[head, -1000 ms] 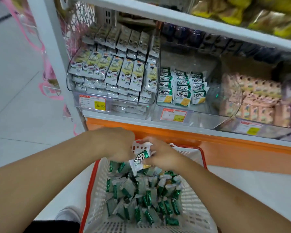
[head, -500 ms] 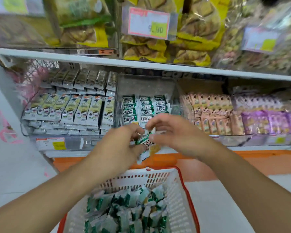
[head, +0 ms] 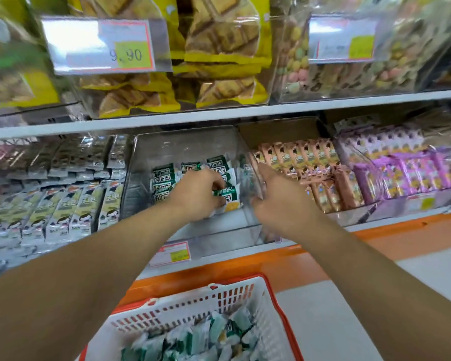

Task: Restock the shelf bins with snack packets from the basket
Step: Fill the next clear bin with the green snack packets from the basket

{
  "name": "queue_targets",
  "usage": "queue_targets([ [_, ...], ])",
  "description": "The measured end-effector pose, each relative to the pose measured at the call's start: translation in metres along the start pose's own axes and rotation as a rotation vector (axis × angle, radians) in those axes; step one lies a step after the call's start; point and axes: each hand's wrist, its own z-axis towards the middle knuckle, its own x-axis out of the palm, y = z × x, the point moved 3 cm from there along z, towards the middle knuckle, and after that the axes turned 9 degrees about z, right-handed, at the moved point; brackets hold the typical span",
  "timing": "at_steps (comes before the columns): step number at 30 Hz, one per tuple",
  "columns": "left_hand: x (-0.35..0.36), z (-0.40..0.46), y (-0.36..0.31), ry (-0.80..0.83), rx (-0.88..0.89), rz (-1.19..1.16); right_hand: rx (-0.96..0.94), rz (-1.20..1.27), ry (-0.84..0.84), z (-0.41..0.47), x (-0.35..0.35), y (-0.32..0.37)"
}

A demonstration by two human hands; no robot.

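Your left hand (head: 198, 194) reaches into the clear plastic middle bin (head: 182, 149), fingers curled, pinching one green-and-white snack packet (head: 228, 195) at the front of the rows already stacked there; three rows of matching green packets (head: 164, 178) show behind it, exact count unclear. Your right hand (head: 276, 201) rests on the bin's clear right wall, fingers fairly straight and together, holding nothing. One white plastic basket with red rim (head: 245, 290) sits below your arms, with a loose heap of the same green packets (head: 193, 340) inside, too jumbled to count. Left bin holds pale yellow-and-white packets (head: 63, 209); right bins hold pink packets (head: 310, 165) and purple packets (head: 406, 173)
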Motion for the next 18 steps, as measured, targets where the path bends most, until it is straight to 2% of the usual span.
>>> queue_targets([
  [10,0.035,0.029,0.004,-0.126,0.086,0.145,-0.065,0.048,-0.010,0.008,0.003,-0.012],
  [18,0.042,0.026,0.006,-0.116,0.070,0.164,-0.066,0.033,-0.019,0.007,0.004,-0.012],
])
